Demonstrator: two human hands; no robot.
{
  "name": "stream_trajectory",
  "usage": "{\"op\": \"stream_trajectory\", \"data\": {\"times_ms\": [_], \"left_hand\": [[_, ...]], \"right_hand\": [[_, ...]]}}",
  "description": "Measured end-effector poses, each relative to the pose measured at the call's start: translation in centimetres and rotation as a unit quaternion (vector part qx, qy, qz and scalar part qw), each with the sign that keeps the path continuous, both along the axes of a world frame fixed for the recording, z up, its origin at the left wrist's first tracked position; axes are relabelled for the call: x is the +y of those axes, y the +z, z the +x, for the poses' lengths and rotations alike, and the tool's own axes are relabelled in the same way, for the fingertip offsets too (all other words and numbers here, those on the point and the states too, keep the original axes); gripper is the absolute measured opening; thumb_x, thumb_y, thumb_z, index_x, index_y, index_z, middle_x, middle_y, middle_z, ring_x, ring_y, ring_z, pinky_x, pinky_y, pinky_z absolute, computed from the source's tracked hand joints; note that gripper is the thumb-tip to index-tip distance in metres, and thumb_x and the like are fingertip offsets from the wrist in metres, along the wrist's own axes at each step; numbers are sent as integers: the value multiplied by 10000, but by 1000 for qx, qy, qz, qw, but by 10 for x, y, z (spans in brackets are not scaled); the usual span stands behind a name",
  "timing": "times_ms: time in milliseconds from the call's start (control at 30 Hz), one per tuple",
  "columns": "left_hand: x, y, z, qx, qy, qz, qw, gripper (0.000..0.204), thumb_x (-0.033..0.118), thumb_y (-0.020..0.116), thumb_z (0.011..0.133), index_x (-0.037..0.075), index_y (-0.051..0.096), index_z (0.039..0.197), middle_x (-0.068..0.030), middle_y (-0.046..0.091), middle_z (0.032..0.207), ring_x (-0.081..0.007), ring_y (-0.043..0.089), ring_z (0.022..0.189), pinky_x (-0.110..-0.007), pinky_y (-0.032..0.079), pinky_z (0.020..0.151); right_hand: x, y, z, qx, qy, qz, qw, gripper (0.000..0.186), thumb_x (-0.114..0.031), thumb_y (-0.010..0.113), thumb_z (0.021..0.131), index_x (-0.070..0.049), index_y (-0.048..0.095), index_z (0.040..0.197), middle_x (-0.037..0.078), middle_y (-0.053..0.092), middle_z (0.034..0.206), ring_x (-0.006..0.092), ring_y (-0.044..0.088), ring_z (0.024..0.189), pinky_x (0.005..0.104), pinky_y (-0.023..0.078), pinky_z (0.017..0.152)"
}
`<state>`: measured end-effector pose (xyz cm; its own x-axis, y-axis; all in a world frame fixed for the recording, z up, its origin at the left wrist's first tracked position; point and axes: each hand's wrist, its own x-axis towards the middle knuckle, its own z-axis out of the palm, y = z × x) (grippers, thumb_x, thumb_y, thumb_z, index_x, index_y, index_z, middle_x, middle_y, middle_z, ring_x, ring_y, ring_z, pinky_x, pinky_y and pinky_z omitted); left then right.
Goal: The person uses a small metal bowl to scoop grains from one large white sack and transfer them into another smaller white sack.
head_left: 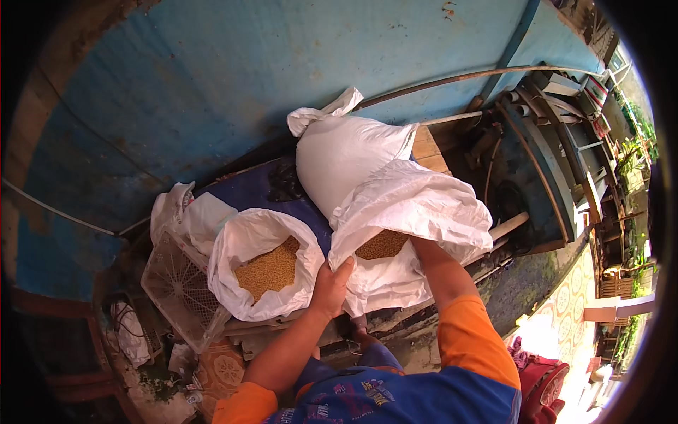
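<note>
My left hand point(333, 286) is closed on the near left rim of an open white woven sack point(417, 201), its thumb over the edge. Golden-brown grain point(382, 245) shows inside this sack. My right forearm point(443, 277) reaches in over the sack's near right side, and folds of the sack hide the fingers of that hand. Left of my left hand stands another open white sack point(302, 300) with its rim rolled out, partly filled with golden grain point(270, 271). Behind the right sack leans a full white sack point(347, 152) with its top gathered.
A blue wall point(212, 92) runs behind the sacks. A plastic lattice crate point(176, 279) leans at the left, beside more crumpled white sacks point(201, 219). Pipes and stacked boards point(540, 169) crowd the right side. A red bag point(545, 389) lies at the lower right.
</note>
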<state>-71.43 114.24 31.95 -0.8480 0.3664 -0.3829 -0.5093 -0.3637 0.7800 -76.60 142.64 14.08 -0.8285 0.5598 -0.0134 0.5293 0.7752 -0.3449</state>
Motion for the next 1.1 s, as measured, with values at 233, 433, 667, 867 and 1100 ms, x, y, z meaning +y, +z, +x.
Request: {"op": "stream_trajectory", "data": {"times_ms": [233,433,667,867,1100], "left_hand": [[-1,-6,5,2,-2,14,1000,410,159,565,955,-8,470,1317,-65,563,1229,-148,530,1108,-296,404,969],[-1,-7,5,-5,11,23,1000,408,156,564,955,-3,469,1319,-64,562,1232,-146,527,1108,-300,399,972],[3,-15,2,4,-16,4,1000,449,145,566,945,28,432,1357,-68,552,1273,-180,531,1152,-338,416,992],[-5,-11,6,30,-10,-21,999,433,142,562,946,17,445,1344,-69,555,1262,-171,529,1138,-326,412,984],[-8,-13,5,67,21,-78,995,404,157,586,939,-13,485,1291,-65,577,1200,-143,537,1071,-278,410,938]], "right_hand": [[-50,-53,12,26,48,11,998,538,-360,581,837,-75,534,1291,192,484,1361,365,424,1273,458,321,1071],[-59,-37,11,54,115,-36,991,560,-267,637,792,-62,515,1298,179,505,1335,356,423,1275,456,307,1079],[-51,-51,18,28,-40,-590,806,515,-51,622,736,-30,492,1234,174,548,1170,361,575,1086,486,559,812],[-57,-14,30,-40,-134,-777,614,547,-21,522,756,-31,420,1294,194,521,1229,407,552,1121,598,517,881],[-47,-35,34,7,-120,-847,518,480,-268,493,863,-86,456,1307,163,535,1281,349,548,1169,571,506,904]]}}
